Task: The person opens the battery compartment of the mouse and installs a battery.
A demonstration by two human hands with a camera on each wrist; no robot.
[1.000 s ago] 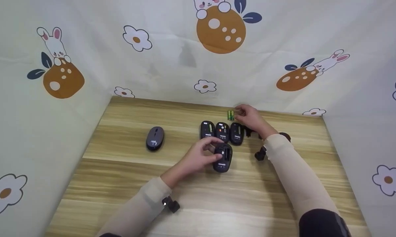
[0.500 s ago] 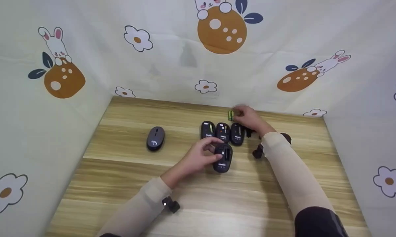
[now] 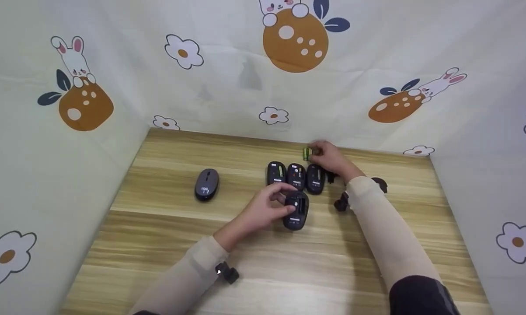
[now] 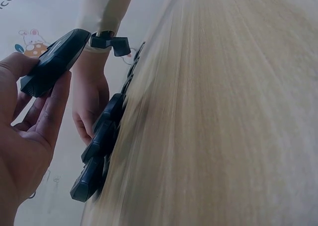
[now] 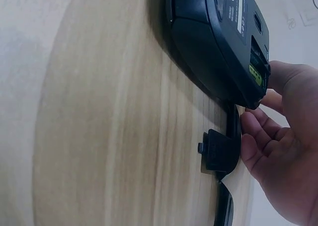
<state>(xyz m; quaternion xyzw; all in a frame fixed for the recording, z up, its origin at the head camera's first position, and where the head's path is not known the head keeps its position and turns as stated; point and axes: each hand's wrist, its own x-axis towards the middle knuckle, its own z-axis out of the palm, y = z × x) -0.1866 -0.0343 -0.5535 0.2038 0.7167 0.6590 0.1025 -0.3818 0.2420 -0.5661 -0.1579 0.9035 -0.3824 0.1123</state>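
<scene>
My left hand (image 3: pixel 263 208) holds a black computer mouse (image 3: pixel 296 221) belly-up, thumb on its underside and its battery slot uncovered and dark. In the left wrist view this mouse (image 4: pixel 54 62) is raised off the table. My right hand (image 3: pixel 330 156) reaches to the back of the table, its curled fingertips right at the green batteries (image 3: pixel 306 154). I cannot tell whether it pinches one. Just in front, three black mice (image 3: pixel 315 181) lie belly-up in a row. A yellow-green battery (image 5: pixel 255 74) shows in the slot of the nearest one in the right wrist view.
A dark grey mouse (image 3: pixel 206 185) lies upright at the left of the table (image 3: pixel 158 245). Black battery covers (image 5: pixel 221 149) lie in a line below my right hand and wrist. Printed cloth walls (image 3: pixel 228 87) stand behind and at both sides.
My right hand has shifted slightly left, so its fingertips now meet the batteries. My left hand and its mouse stay in place.
</scene>
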